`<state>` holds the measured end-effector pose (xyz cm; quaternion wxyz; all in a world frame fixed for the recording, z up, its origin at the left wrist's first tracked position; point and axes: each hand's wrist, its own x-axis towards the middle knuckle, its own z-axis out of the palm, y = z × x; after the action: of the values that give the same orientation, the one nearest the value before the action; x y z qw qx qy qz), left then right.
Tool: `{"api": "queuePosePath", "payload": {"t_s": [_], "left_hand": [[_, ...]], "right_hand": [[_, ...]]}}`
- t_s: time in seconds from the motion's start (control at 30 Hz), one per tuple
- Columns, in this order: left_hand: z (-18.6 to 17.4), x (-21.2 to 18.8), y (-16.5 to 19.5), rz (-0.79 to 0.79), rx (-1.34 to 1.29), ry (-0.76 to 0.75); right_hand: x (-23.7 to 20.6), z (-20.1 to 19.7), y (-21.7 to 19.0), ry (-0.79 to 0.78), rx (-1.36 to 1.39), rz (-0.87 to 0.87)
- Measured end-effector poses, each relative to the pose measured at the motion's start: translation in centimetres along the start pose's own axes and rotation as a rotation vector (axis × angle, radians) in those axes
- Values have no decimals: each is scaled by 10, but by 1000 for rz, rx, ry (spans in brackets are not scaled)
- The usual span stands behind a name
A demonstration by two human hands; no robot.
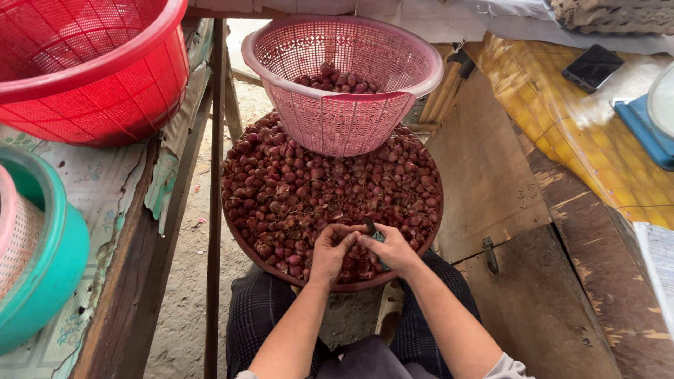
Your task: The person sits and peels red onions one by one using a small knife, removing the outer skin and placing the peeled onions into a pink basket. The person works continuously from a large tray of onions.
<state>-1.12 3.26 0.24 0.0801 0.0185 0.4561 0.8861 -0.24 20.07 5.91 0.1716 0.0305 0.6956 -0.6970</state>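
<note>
A wide round tray (239,242) heaped with small red shallots (302,189) rests on my lap. Over its near edge, my left hand (331,251) is closed around one shallot. Beside it, my right hand (392,247) grips a small knife with a green handle (373,231), its blade touching the shallot. A pink mesh basket (340,105) sits on the far side of the heap and holds a few shallots (340,79).
A red mesh basket (84,67) and a teal basin (49,260) stand on the bench at left. A wooden surface with a phone (592,67) and a blue scale (649,123) is at right. Sandy ground shows between bench and tray.
</note>
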Motion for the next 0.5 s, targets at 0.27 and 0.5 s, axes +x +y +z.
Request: {"api": "queuePosePath", "payload": {"t_s": [0.27,0.5], "left_hand": [[-2,-5,2,-211,168,82],[-2,-4,1,-270,-97,151]], "right_hand": [[10,-4,24,126,-202,-140],[7,-9,3,267,-172,-37]]}}
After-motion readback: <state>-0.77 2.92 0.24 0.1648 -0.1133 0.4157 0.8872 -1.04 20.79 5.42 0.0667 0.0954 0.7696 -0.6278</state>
